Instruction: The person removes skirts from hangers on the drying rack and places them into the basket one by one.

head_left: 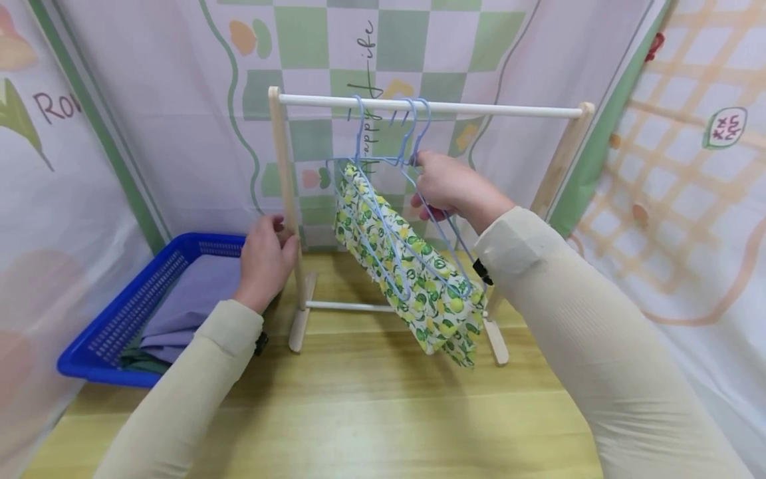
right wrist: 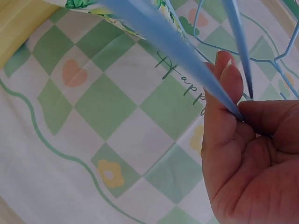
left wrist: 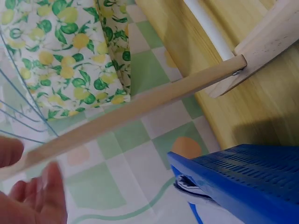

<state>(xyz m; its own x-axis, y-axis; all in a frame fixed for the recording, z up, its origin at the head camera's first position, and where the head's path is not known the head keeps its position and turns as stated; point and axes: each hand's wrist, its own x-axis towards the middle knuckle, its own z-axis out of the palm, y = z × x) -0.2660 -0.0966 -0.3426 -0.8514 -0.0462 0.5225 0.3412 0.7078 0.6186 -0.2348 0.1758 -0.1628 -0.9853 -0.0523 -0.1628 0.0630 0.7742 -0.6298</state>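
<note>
My right hand (head_left: pixel 449 186) pinches a blue hanger (right wrist: pixel 187 58) near its upper corner, between thumb and fingertips. Its hook sits on the white rail (head_left: pixel 509 110) of a wooden clothes rack, alongside two more blue hooks. White cloth printed with lemons and green leaves (head_left: pixel 413 266) hangs under the rail, behind the front hanger wires in the head view. My left hand (head_left: pixel 266 259) is at the rack's left post (left wrist: pixel 140 102), fingers loosely bent, with thumb and fingers on opposite sides of it. The hand's far fingers are partly hidden in the head view.
A blue plastic basket (head_left: pixel 78 352) stands left of the rack, holding folded lilac cloth (head_left: pixel 191 299) and dark green cloth. The rack's feet (head_left: pixel 497 342) rest on a wood-grain table (head_left: pixel 335 412). Patterned fabric curtains (head_left: pixel 185 153) close in the back and sides.
</note>
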